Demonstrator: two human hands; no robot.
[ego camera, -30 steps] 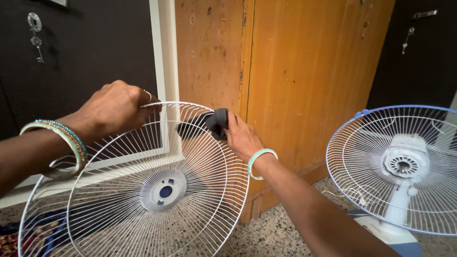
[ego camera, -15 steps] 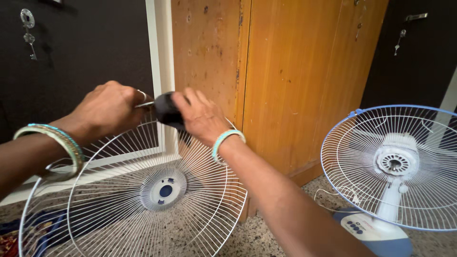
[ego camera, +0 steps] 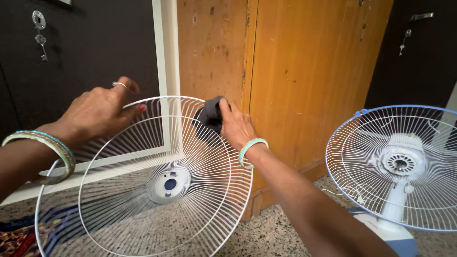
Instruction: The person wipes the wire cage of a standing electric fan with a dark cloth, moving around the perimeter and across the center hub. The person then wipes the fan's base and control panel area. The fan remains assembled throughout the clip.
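A white wire fan guard (ego camera: 143,181) with a round blue-and-white hub stands upright in front of me. My left hand (ego camera: 100,109) holds its upper left rim, fingers partly lifted, bangles on the wrist. My right hand (ego camera: 235,126) presses a dark grey cloth (ego camera: 209,114) against the guard's upper right rim.
A pedestal fan (ego camera: 400,166) with a white guard, blue rim and blue-white base stands at the right. Behind are a wooden cupboard (ego camera: 295,71), a white door frame (ego camera: 166,57) and dark doors with keys. The floor is speckled stone, with a patterned mat (ego camera: 19,238) at the lower left.
My right hand and the cloth moved from the rim's top, next to my left hand, back to the upper right. My left hand's fingers loosened on the rim.
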